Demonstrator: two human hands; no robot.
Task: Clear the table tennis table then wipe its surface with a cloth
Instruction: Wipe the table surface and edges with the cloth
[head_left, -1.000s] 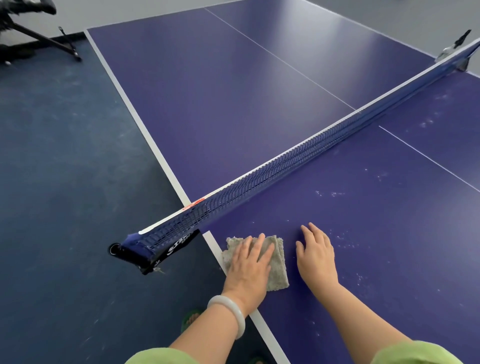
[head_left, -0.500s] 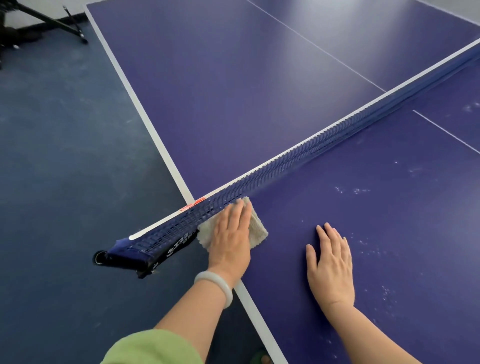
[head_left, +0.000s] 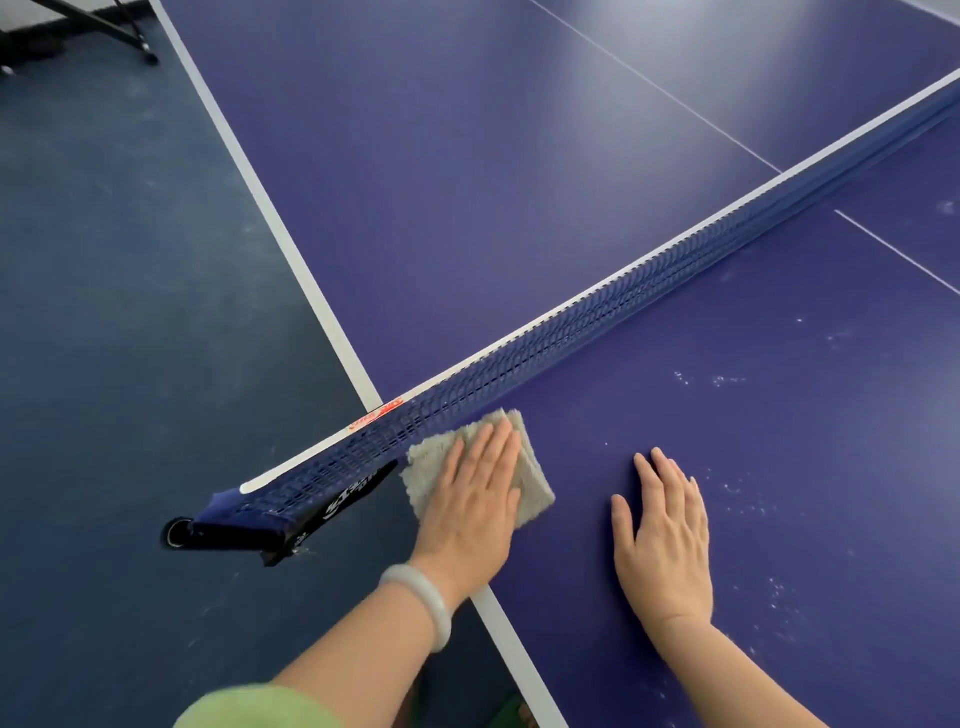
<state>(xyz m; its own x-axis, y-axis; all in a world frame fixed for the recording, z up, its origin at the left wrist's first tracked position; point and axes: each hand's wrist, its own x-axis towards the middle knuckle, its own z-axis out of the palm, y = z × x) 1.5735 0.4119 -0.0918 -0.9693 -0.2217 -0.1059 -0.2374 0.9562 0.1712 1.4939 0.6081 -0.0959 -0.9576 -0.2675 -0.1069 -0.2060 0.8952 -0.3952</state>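
A folded grey cloth (head_left: 431, 457) lies on the purple table tennis table (head_left: 779, 467) at its left edge, right against the foot of the net (head_left: 571, 332). My left hand (head_left: 475, 501) presses flat on the cloth with straight fingers. My right hand (head_left: 665, 535) rests flat on the bare table surface a little to the right, fingers spread. White dusty specks dot the surface to the right of that hand.
The net post and clamp (head_left: 228, 527) stick out past the table's left edge. Dark blue floor (head_left: 130, 312) lies to the left. A black metal stand's legs (head_left: 119, 26) show at the top left corner.
My left hand pushed the cloth forward from the near table edge up to the net, then eased slightly back. My right hand stayed flat on the table.
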